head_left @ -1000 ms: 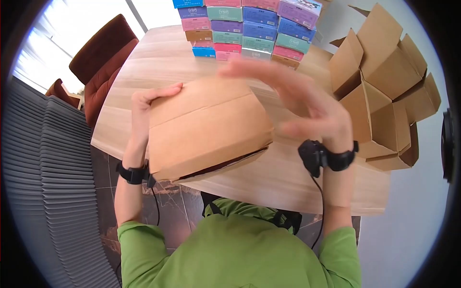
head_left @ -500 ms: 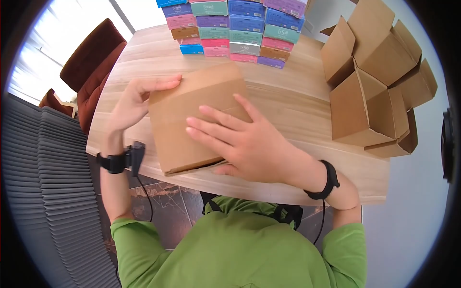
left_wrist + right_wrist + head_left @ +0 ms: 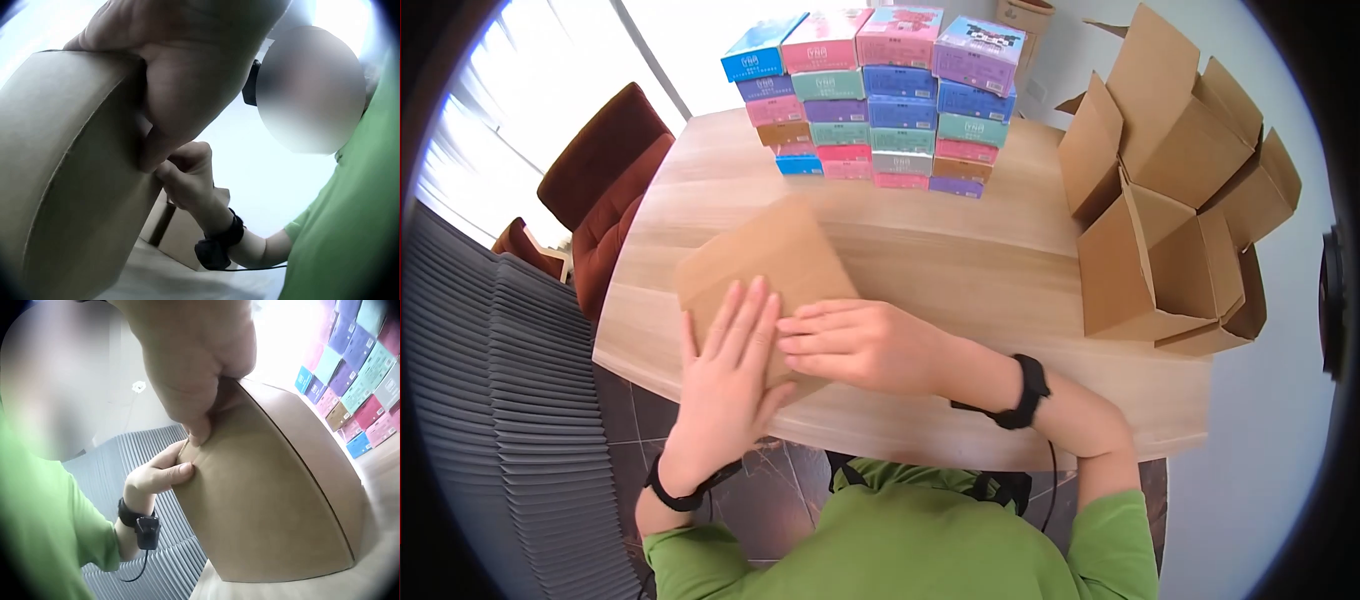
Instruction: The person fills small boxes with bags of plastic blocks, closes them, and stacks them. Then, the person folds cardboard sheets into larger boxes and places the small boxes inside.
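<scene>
A brown cardboard box (image 3: 765, 245), its faces plain, is at the left part of the table, turned at an angle. My left hand (image 3: 725, 360) lies over its near left edge, fingers stretched across the top. In the right wrist view the left thumb (image 3: 181, 472) presses the side face just below that edge. My right hand (image 3: 860, 345) is beside it, fingers together on the top. The right thumb (image 3: 200, 428) bends down onto the same side face, close to the left thumb. The two hands partly hide the near edge.
Several rows of colourful small boxes (image 3: 870, 110) are stacked at the back of the wooden table (image 3: 960, 260). On the right stand open cardboard boxes (image 3: 1145, 250) with flaps raised. A dark red chair (image 3: 605, 160) is at the left, near a grey pleated curtain (image 3: 540, 380).
The box has turned and come lower onto the table, towards the left. My left hand moved from its far left side to the near edge; my right hand came in and now rests beside it.
</scene>
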A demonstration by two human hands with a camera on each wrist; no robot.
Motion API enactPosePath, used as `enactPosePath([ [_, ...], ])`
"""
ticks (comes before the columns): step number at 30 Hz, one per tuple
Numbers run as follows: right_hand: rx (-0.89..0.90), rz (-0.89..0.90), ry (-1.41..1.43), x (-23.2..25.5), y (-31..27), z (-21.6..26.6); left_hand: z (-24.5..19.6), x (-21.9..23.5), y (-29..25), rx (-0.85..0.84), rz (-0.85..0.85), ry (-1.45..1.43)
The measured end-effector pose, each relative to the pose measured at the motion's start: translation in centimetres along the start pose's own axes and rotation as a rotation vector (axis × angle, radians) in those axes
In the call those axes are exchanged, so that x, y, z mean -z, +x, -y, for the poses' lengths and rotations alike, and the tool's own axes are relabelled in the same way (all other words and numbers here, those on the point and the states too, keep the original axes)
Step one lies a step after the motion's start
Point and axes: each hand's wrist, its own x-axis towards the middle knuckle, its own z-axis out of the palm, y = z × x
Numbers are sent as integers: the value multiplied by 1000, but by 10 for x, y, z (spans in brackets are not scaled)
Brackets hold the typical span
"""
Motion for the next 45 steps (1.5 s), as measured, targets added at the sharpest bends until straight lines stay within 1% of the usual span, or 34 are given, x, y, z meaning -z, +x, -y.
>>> enactPosePath([
  [1, -9, 24, -33, -8, 10, -8, 9, 0, 0, 57, -18, 20],
  [2, -19, 49, -64, -16, 20, -16, 21, -1, 1, 94, -58, -65],
  [3, -28, 72, -94, -22, 28, -21, 33, -5, 3, 121, -115, -61],
  [5, -98, 44, -267, -25, 43, -21, 61, -15, 8, 174, -220, -46],
  [6, -135, 28, -354, -25, 50, -19, 75, -20, 14, 221, -278, 9],
  [9, -237, 235, -202, -8, 50, -4, 133, -38, 50, 353, -382, 103],
  [11, -231, 406, -91, 7, 43, 8, 163, -42, 88, 443, -399, 147],
  [13, -238, 563, -10, 17, 32, 14, 192, -43, 127, 524, -357, 182],
  [15, -271, 689, 67, 26, 17, 18, 215, -44, 161, 560, -341, 175],
  [18, -372, 652, 147, 32, -6, 15, 234, -42, 204, 614, -310, 174],
  [21, -460, 565, 139, 41, -17, 12, 252, -43, 237, 663, -264, 226],
  [22, -452, 556, 151, 42, -19, 8, 256, -40, 245, 669, -237, 229],
  [23, -460, 545, 150, 44, -22, 5, 260, -41, 259, 659, -212, 222],
  [24, -487, 532, 142, 46, -28, 4, 281, -53, 271, 595, -246, 231],
  [25, -496, 496, 152, 46, -31, 5, 321, -76, 285, 498, -334, 232],
  [26, -508, 457, 148, 40, -33, 2, 312, -65, 293, 515, -242, 182],
  [27, -512, 416, 145, 37, -35, -1, 319, -66, 301, 543, -205, 139],
  [28, -538, 412, 127, 36, -38, 1, 328, -69, 311, 593, -211, 267],
  [29, -550, 409, 118, 35, -40, 2, 331, -65, 318, 623, -126, 234],
  [30, -546, 408, 118, 36, -46, 3, 336, -68, 324, 619, -162, 237],
  [31, -590, 409, 116, 36, -52, 5, 339, -71, 328, 627, -194, 246],
  [33, -654, 429, 134, 39, -53, 5, 326, -64, 328, 610, -224, 232],
  [36, -679, 365, 102, 40, -72, 12, 323, -60, 330, 631, -160, 224],
  [39, -721, 317, 102, 55, -81, 24, 324, -63, 328, 597, -194, 245],
  [42, -616, 154, 17, 82, -78, 41, 320, -64, 326, 552, -263, 241],
  [45, -503, -140, -95, 139, -56, 68, 323, -68, 324, 487, -335, 222],
])
